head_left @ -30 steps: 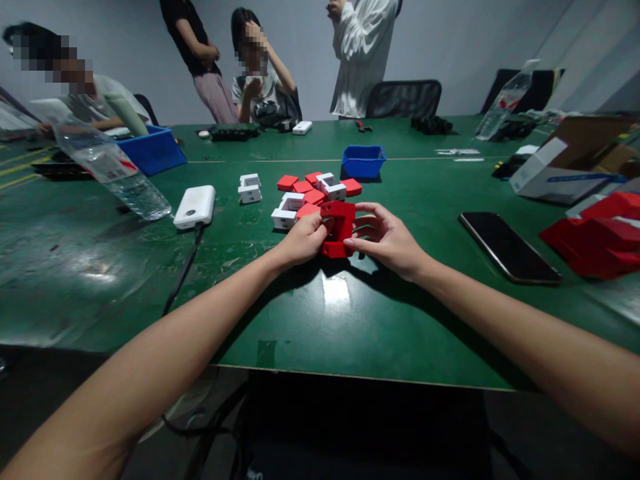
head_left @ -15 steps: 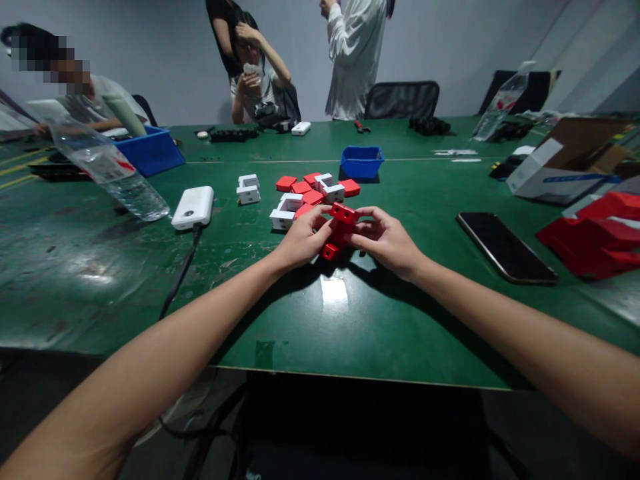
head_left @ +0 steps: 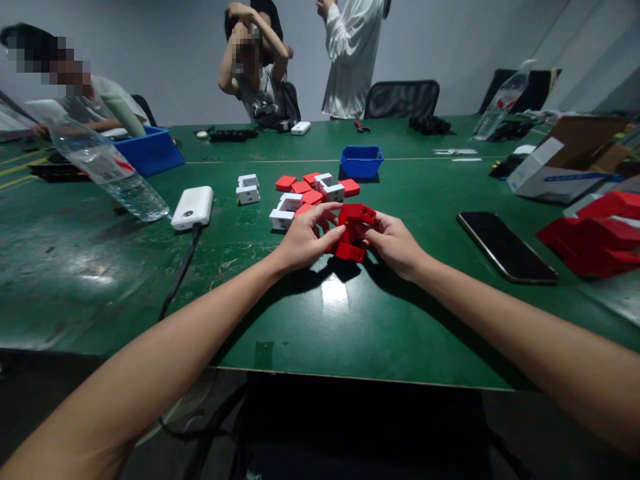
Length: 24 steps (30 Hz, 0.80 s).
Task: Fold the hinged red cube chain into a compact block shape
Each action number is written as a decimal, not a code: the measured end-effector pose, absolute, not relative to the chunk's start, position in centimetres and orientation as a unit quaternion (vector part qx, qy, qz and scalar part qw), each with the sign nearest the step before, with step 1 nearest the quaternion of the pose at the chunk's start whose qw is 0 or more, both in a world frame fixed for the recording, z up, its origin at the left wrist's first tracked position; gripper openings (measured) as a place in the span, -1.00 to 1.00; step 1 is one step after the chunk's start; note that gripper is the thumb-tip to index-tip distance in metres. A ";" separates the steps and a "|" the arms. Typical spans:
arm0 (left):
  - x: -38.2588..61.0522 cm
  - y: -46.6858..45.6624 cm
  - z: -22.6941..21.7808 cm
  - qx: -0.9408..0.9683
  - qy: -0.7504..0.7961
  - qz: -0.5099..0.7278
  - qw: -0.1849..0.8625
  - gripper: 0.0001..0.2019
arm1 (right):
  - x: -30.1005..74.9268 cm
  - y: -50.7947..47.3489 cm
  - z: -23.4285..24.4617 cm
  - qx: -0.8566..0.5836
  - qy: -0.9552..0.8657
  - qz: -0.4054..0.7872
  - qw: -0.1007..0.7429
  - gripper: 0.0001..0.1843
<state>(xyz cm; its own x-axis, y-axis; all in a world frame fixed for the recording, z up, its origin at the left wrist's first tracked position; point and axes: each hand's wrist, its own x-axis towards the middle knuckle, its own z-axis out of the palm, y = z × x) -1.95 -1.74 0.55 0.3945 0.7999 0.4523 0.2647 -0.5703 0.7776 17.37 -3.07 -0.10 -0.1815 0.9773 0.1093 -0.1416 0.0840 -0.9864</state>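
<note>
Between my two hands is a red bracket-like block [head_left: 351,251] with small round holes in its end faces, raised over the green table. My left hand [head_left: 307,237] grips its left side, thumb in front and fingers behind. From the right, my right hand [head_left: 395,247] pinches it near the middle; some of those fingertips are hidden behind the part. Just beyond my left hand lie several flat red pieces [head_left: 301,187] among white U-shaped brackets [head_left: 286,212]. Another white bracket [head_left: 248,190] stands apart to the left.
Left are a white power bank [head_left: 193,208] with a black cable and a tilted water bottle [head_left: 110,170]. A small blue bin [head_left: 361,162] sits ahead. To the right lie a phone [head_left: 505,247], red parts [head_left: 595,240] and an open carton [head_left: 565,160]. Other people are across the table.
The red block has turned in my hands and shifted slightly right, so its open side now faces right. My right hand has moved a little with it. A person opposite has raised both arms.
</note>
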 end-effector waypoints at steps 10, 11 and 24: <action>-2.0 -1.8 0.4 0.781 0.331 0.418 0.324 -0.44 | 17.5 -2.8 0.0 -0.377 -0.505 0.595 0.498 -0.62; -2.0 -1.8 0.4 0.778 0.331 0.417 0.333 -0.42 | 17.6 -2.8 0.0 -0.377 -0.507 0.596 0.495 -0.62; -2.1 -0.5 -0.8 0.762 0.316 0.402 0.399 -0.55 | 17.8 -2.7 0.0 -0.390 -0.547 0.562 0.482 -0.42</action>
<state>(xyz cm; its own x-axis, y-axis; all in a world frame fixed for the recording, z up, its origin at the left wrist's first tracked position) -2.13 -0.52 -0.84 0.4777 0.8013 0.3602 0.1607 -0.4828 0.8608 17.83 -2.73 -0.03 -0.2313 0.9688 0.0884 -0.1149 0.0631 -0.9914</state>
